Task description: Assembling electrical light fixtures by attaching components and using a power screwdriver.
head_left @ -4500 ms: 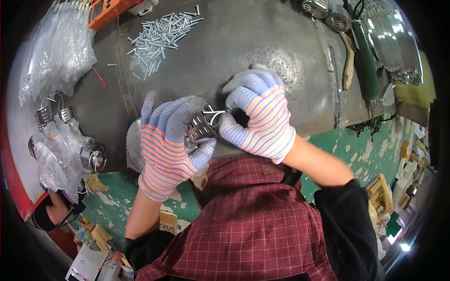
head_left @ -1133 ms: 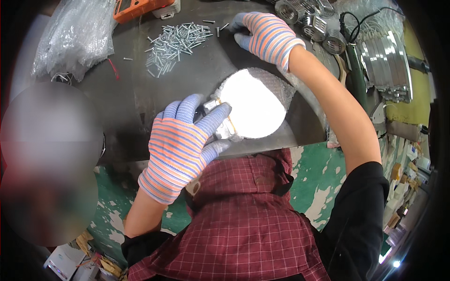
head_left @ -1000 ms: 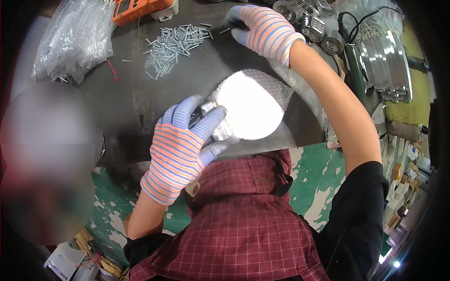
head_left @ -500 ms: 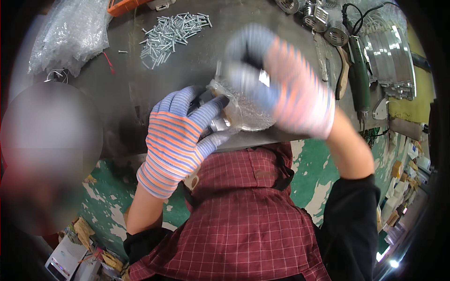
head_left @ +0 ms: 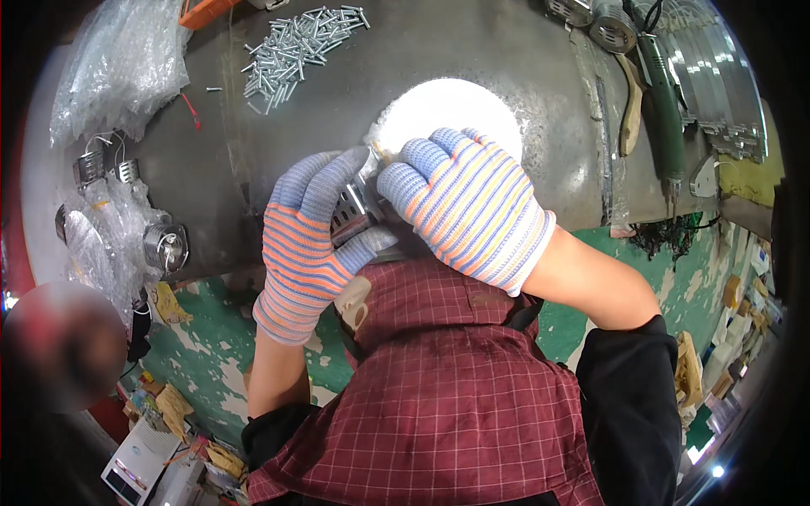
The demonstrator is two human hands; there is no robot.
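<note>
My left hand (head_left: 308, 228), in a striped knit glove, is closed around a shiny metal housing with slots (head_left: 354, 211) near the table's front edge. My right hand (head_left: 472, 207), gloved alike, lies just to its right with curled fingers close to the housing's end; whatever they pinch is hidden beneath them. Beyond the right fingers lies a bright white round disc (head_left: 451, 110), its rim edged with clear plastic film. The right hand covers the disc's near edge, so how the disc and housing are joined cannot be seen.
A pile of screws (head_left: 299, 55) lies at the far left, by bubble wrap (head_left: 126, 67). Wrapped slotted fittings (head_left: 164, 244) sit at the left edge. On the right are a wooden-handled tool (head_left: 630, 105), a green power screwdriver (head_left: 662, 118) and stacked clear curved pieces (head_left: 717, 93).
My right hand, blurred and raised before, has come down beside the housing with fingers curled. The white disc now shows brightly beyond it. My left hand keeps its hold; the view has shifted slightly.
</note>
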